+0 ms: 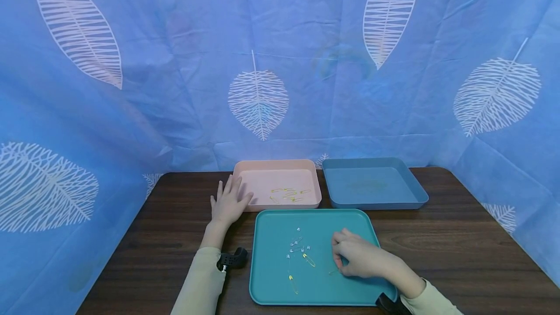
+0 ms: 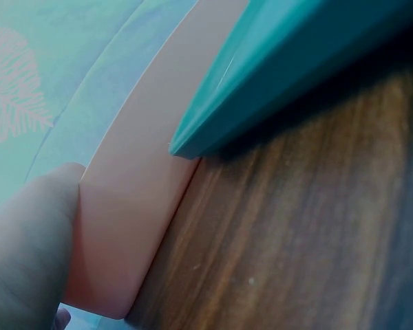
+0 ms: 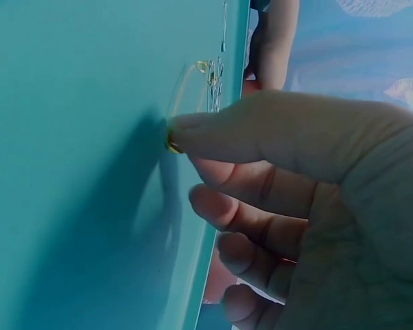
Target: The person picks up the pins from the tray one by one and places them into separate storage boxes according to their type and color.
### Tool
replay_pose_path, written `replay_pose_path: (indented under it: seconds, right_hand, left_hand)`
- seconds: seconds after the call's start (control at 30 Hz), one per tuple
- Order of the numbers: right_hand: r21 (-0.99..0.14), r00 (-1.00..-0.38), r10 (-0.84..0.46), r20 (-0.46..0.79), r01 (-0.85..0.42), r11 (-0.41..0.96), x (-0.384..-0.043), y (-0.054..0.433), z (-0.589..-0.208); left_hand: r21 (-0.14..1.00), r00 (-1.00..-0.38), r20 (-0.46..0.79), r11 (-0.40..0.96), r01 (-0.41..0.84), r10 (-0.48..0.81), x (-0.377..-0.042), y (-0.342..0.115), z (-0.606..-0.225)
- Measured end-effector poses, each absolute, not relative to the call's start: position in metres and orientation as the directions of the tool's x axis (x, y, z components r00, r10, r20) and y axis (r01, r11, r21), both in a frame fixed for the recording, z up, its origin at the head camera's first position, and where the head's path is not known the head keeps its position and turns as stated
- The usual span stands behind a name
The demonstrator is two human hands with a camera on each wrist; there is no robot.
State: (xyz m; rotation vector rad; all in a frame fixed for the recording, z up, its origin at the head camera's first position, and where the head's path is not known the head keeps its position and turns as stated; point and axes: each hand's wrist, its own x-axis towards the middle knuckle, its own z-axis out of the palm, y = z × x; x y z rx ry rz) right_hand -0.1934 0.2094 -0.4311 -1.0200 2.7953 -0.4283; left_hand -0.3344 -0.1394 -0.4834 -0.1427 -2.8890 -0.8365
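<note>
My right hand (image 1: pixel 359 255) is low over the right half of the teal tray (image 1: pixel 350 220). Between its thumb and index finger it pinches a gold safety pin (image 3: pixel 172 146), whose end shows at the fingertips; the grip covers part of it. Left of that hand, in the tray, lie several silver safety pins (image 1: pixel 296 250) and two gold safety pins (image 1: pixel 308 260). My left hand (image 1: pixel 227 206), fingers spread, rests at the left edge of the pink tray (image 1: pixel 258 171), its thumb touching the rim. Several gold safety pins (image 1: pixel 289 194) lie in the pink tray.
A blue tray (image 1: pixel 372 163) stands right of the pink one, behind the teal tray. All three sit on a dark wooden table (image 1: pixel 442 237). Behind the table hangs a blue cloth (image 1: pixel 192 86) with white leaf prints.
</note>
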Motion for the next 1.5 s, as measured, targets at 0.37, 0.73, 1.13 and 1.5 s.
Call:
replay_pose_path:
  seconds: [0.37, 0.73, 1.13, 1.5]
  right_hand:
    - [-0.300, -0.768, -0.640, 0.006, -0.612, 0.732, -0.199, 0.211, -0.428]
    - [-0.328, -0.767, -0.640, 0.040, -0.615, 0.717, -0.214, 0.212, -0.422]
    - [-0.351, -0.781, -0.621, 0.072, -0.603, 0.717, -0.233, 0.213, -0.420]
    - [-0.360, -0.790, -0.604, 0.105, -0.597, 0.717, -0.247, 0.203, -0.414]
  left_hand:
    - [0.527, -0.989, 0.141, 0.842, 0.117, 0.048, -0.334, -0.140, -0.484]
    - [0.519, -0.988, 0.151, 0.847, 0.119, 0.046, -0.335, -0.140, -0.487]
    - [0.516, -0.986, 0.160, 0.847, 0.128, 0.052, -0.335, -0.140, -0.487]
    - [0.513, -0.986, 0.161, 0.849, 0.125, 0.047, -0.336, -0.139, -0.486]
